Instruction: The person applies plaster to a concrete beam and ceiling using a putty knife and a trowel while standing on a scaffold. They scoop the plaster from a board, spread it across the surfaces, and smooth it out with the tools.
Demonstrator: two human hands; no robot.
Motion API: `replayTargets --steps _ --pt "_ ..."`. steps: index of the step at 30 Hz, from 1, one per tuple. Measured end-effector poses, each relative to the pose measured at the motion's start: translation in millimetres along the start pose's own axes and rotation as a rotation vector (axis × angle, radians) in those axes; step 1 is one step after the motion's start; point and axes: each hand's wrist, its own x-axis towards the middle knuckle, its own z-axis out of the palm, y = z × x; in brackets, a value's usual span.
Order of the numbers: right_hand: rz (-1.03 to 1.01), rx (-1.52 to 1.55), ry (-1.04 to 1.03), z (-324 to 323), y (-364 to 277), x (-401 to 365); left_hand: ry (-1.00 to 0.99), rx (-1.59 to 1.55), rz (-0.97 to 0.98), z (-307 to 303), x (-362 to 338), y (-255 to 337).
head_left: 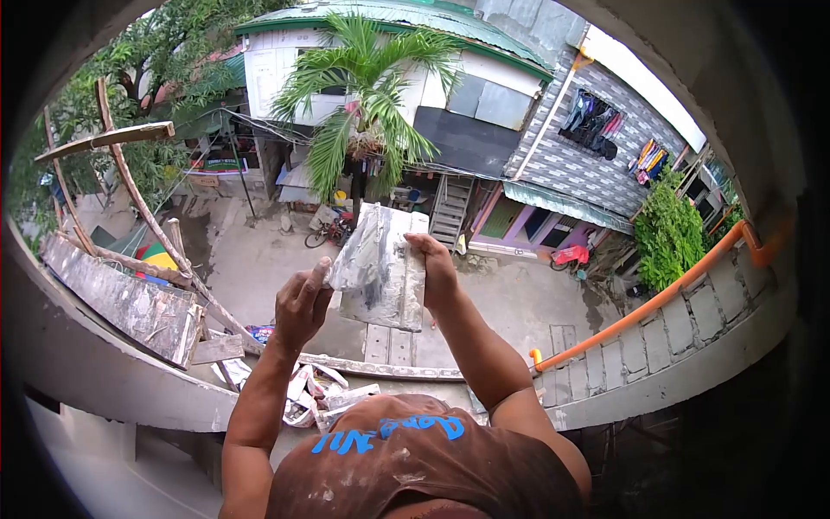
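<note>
My right hand [435, 270] grips the right edge of a flat board [402, 290] smeared with white and grey plaster. In my left hand [301, 301], the fingers are closed at the left edge of a thin, plaster-coated plate [359, 251], which lies tilted across the board's upper left and overlaps it. A dark grey smear runs down the middle between the two. Both pieces are held up in front of my chest, above the ledge. Whether the plate has a handle inside my left hand I cannot tell.
Below me runs a concrete ledge [406, 372] with crumpled sacks [316, 394] beside it. Weathered planks [130, 298] and wooden poles [138, 190] stand at left. An orange pipe [640, 303] follows the block wall at right. Far below lies a street [510, 303] with houses and a palm [363, 95].
</note>
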Motion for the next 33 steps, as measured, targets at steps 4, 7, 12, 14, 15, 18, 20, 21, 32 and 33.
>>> replayTargets --steps 4,7,12,14,15,18,20,21,32,33 --pt "0.063 -0.052 -0.102 15.6 -11.3 24.1 -0.079 0.183 -0.195 -22.1 -31.3 -19.5" --pt "-0.435 -0.405 -0.150 88.7 -90.2 13.2 -0.133 0.224 -0.291 -29.5 -81.4 -34.8" --pt "-1.928 -1.613 0.132 261.2 -232.7 -53.4 -0.093 0.171 -0.714 -32.2 -163.1 -19.5" --pt "-2.255 -1.905 0.380 304.1 -291.0 -37.9 -0.331 0.054 -1.025 -26.8 -215.2 -31.5" --pt "-2.329 -2.023 0.608 321.3 -318.6 -27.4 -0.230 0.102 -0.993 -29.3 -210.0 -12.8" --pt "-2.319 -2.155 0.692 358.4 -388.1 -10.0 -0.378 -0.034 -1.271 -25.1 -228.0 -7.5" --pt "-2.280 -2.144 0.615 374.1 -395.7 -11.4 -0.366 0.027 -1.182 -15.4 -248.5 -11.1" --pt "-2.121 -2.199 0.687 382.9 -397.5 -16.4 -0.351 0.056 -1.133 -11.6 -253.7 -12.1" --pt "-1.610 -2.664 0.689 263.9 -309.1 8.5 -0.301 0.026 -0.881 13.9 -197.2 -24.9" --pt "-1.577 -2.626 0.628 254.2 -290.4 -1.2 -0.295 0.022 -0.872 12.6 -183.5 -21.0"
